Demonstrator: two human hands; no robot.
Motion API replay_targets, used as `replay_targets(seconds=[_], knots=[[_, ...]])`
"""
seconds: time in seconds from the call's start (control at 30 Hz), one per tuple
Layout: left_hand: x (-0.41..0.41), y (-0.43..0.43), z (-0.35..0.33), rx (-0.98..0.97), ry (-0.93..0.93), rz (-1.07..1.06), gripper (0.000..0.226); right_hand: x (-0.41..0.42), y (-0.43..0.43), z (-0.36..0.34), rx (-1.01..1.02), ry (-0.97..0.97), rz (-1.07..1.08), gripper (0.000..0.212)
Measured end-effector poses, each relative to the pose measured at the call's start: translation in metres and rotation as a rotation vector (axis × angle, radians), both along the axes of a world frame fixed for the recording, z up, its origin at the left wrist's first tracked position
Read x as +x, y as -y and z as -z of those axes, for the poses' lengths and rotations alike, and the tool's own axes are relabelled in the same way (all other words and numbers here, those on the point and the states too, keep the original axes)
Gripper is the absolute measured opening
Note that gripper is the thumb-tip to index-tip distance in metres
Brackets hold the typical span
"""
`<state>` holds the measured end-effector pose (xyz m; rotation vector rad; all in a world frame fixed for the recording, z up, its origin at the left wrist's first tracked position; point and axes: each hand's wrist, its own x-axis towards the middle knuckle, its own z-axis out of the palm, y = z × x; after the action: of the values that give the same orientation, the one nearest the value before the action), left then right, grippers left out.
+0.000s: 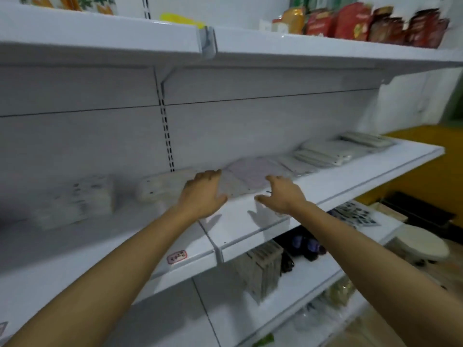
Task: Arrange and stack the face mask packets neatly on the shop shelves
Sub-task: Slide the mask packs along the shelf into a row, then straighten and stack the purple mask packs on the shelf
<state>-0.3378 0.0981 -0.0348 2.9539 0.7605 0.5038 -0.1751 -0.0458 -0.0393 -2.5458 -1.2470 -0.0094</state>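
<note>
Several clear face mask packets lie in a loose row along the white middle shelf (pixel 263 221). A pale purple-tinted packet (pixel 250 172) sits between my hands. A white stack (pixel 162 187) lies just left of my left hand, and another stack (pixel 85 196) further left. More packets (pixel 320 156) spread toward the right end. My left hand (pixel 203 194) reaches over the left edge of the middle packet, fingers relaxed. My right hand (pixel 280 194) hovers at its right edge, fingers spread, holding nothing.
The upper shelf (pixel 325 50) carries red snack bags (pixel 375 23) at right and a yellow item (pixel 180 20). Lower shelves hold boxed goods (pixel 263 266) and dark bottles (pixel 305 246). A white round stool (pixel 421 244) stands on the floor at right.
</note>
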Motion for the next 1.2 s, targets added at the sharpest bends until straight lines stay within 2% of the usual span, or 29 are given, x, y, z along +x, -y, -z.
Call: replay_targets(seconds=[0.13,0.23,0.43,0.57,0.77,0.93,1.1,1.2], knots=[[0.046,0.051,0.022,-0.004,-0.102,0.028,0.071,0.042,0.07,0.022,-0.032,0.005,0.049,0.076],[0.075,0.079,0.03,0.002,-0.102,0.034,0.071,0.064,0.108,0.033,-0.026,0.006,0.049,0.075],[0.108,0.109,0.051,-0.072,-0.116,0.049,0.07,0.099,0.133,0.046,-0.023,0.021,0.026,0.068],[0.119,0.101,0.049,-0.118,-0.018,0.036,0.065,0.111,0.105,0.046,0.004,0.052,-0.025,0.062],[0.149,0.046,0.051,-0.126,0.034,-0.056,0.062,0.132,0.032,0.048,0.002,0.145,-0.151,0.055],[0.21,-0.009,0.05,-0.228,0.172,-0.171,0.061,0.178,-0.016,0.045,0.067,-0.019,-0.172,0.049],[0.242,-0.038,0.078,-0.198,0.013,-0.224,0.059,0.212,-0.056,0.043,0.171,-0.079,-0.134,0.044],[0.242,-0.041,0.088,-0.172,0.027,-0.216,0.075,0.212,-0.083,0.046,0.144,-0.087,-0.12,0.045]])
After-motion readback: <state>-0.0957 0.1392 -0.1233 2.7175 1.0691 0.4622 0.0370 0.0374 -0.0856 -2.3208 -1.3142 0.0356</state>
